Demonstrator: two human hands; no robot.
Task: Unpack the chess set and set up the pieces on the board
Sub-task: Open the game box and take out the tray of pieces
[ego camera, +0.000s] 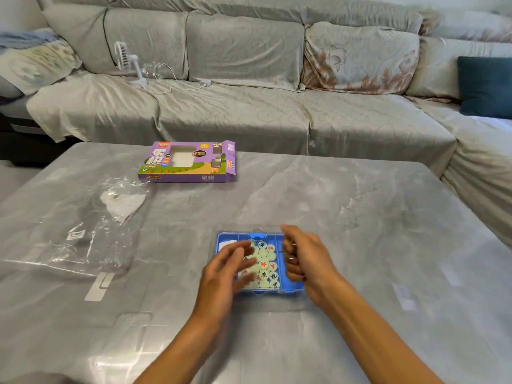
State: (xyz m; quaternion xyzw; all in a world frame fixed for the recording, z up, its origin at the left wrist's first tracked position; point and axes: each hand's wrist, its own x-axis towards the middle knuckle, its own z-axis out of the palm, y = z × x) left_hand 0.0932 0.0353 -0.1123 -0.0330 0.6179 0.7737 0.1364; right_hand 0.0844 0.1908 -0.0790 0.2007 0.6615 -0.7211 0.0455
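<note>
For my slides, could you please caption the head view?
Both hands over a blue tray of chess pieces, purple box behind.

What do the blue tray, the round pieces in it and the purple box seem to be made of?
Blue tray: probably moulded plastic, with thin smooth walls and even colour.
Round pieces: pale, slightly translucent discs with red or dark characters, likely plastic or resin; uncertain.
Purple box: printed cardboard, with folded open flaps and a cut-out window.

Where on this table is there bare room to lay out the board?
Bare table lies right of the blue case, out to the sofa-side edge, and between the case and the purple box. The left is crowded with the plastic wrap; both hands, left hand and right hand, cover the case.
</note>
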